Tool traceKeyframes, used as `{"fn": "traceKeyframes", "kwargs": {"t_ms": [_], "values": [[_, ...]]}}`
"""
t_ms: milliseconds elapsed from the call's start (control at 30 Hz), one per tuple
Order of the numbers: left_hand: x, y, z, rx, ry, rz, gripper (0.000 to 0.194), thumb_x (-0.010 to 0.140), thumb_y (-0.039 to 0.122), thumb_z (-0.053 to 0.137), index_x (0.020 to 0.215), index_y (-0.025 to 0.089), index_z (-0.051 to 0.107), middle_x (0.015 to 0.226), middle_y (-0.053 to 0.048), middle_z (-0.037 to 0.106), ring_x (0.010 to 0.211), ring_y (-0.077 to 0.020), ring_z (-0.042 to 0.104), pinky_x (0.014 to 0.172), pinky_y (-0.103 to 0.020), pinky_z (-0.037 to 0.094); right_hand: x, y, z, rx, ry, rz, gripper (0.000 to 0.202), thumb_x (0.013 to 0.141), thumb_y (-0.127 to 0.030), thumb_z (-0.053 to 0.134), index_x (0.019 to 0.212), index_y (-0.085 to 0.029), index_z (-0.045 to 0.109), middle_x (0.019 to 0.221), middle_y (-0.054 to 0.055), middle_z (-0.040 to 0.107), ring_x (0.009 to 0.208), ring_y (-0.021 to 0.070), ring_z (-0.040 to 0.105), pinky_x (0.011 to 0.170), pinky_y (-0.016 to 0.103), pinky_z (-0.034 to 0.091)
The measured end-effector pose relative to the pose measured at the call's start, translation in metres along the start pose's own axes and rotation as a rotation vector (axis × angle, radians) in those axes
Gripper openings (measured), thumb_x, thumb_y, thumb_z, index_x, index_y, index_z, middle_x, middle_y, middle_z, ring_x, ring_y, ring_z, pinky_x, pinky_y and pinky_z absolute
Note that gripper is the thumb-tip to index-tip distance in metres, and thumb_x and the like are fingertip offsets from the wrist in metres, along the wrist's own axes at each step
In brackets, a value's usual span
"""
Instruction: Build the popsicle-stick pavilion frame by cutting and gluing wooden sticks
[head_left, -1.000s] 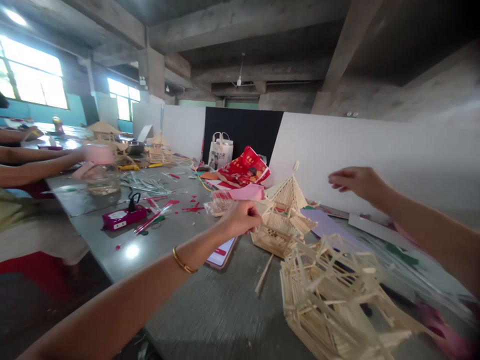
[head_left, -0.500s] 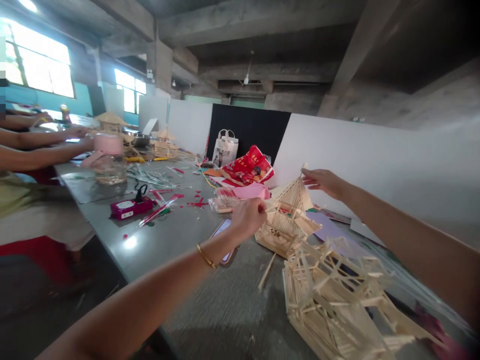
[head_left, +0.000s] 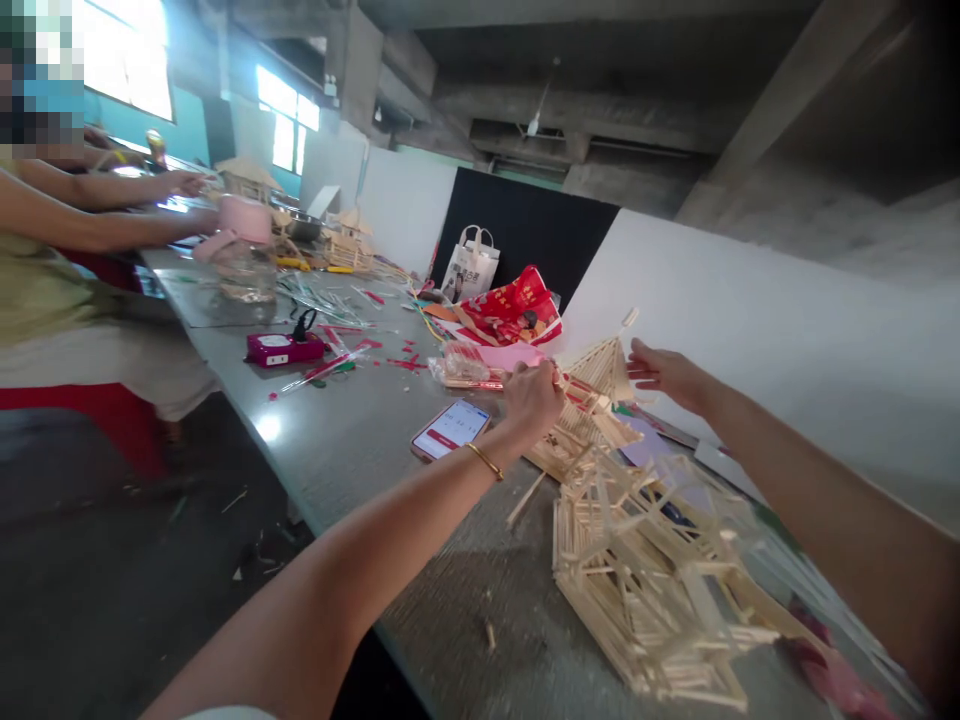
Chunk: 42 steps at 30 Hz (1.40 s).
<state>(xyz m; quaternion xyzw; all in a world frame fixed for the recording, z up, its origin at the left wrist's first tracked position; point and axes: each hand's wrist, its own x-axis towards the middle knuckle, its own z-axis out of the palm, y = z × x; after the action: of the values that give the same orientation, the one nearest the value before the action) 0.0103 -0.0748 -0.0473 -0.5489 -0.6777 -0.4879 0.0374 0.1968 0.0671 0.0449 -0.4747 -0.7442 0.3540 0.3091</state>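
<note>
On the grey bench (head_left: 360, 440) stand two pale houses built of thin wooden sticks: a small pointed-roof stick house (head_left: 592, 400) farther off and a larger open-framed stick house (head_left: 645, 580) near the right. Between both hands sits the pointed one. Left hand (head_left: 534, 398), with a gold bangle on its wrist, is curled closed against that house's left side, pinching at its edge. Right hand (head_left: 664, 375) lies on the roof's right slope with fingers loosely bent, half open, touching the sticks. One white-screened phone (head_left: 450, 430) lies just left of the left hand; one magenta box (head_left: 283, 348) sits farther left. One loose stick (head_left: 523, 500) lies beside the houses
</note>
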Motion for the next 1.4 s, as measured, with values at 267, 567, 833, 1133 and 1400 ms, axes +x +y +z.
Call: {"fn": "traceKeyframes", "kwargs": {"t_ms": [267,567,833,1133,1400], "values": [[0.02,0.007,-0.007,-0.092,-0.164,-0.157,0.024,0.073,0.021,0.054,0.097,0.02,0.056,0.097,-0.007,0.065,0.097,-0.0227,0.057,0.084,-0.037,0.041,0.0,-0.007,0.003,-0.005,-0.028,-0.022,0.052,0.078,-0.065,0.051,0.09,-0.015,0.057,0.101,0.012,0.061,0.085,0.0198,0.059,0.061,0.026,0.051],[0.042,0.008,0.004,-0.08,-0.28,-0.199,0.043,0.065,0.04,0.066,0.099,0.013,0.061,0.102,-0.016,0.065,0.099,-0.0282,0.06,0.077,-0.035,0.045,-0.002,-0.013,0.016,-0.019,0.012,-0.073,0.046,0.08,-0.061,0.052,0.09,-0.016,0.059,0.106,0.009,0.06,0.087,0.0158,0.057,0.064,0.022,0.048],[0.046,0.004,0.013,-0.07,-0.199,-0.195,0.048,0.067,0.044,0.063,0.104,0.016,0.056,0.099,-0.013,0.067,0.092,-0.0276,0.062,0.071,-0.034,0.046,0.011,-0.021,0.037,-0.045,-0.039,-0.07,0.046,0.079,-0.06,0.054,0.082,-0.015,0.062,0.092,0.008,0.065,0.081,0.0176,0.06,0.066,0.024,0.048],[0.052,0.001,0.008,0.038,-0.141,-0.013,0.041,0.077,0.035,0.054,0.112,0.014,0.049,0.101,-0.013,0.066,0.097,-0.0266,0.06,0.083,-0.037,0.042,0.009,-0.033,0.035,-0.149,0.048,-0.02,0.042,0.086,-0.053,0.05,0.092,-0.013,0.06,0.09,0.007,0.063,0.072,0.0126,0.058,0.061,0.024,0.047],[0.09,-0.008,0.015,0.03,-0.26,0.065,0.045,0.068,0.031,0.065,0.107,0.012,0.053,0.1,-0.015,0.065,0.095,-0.0271,0.061,0.078,-0.033,0.045,0.029,-0.044,0.03,-0.243,0.089,0.069,0.035,0.092,-0.045,0.045,0.097,-0.012,0.058,0.082,0.003,0.059,0.064,0.0089,0.055,0.061,0.025,0.048]]}}
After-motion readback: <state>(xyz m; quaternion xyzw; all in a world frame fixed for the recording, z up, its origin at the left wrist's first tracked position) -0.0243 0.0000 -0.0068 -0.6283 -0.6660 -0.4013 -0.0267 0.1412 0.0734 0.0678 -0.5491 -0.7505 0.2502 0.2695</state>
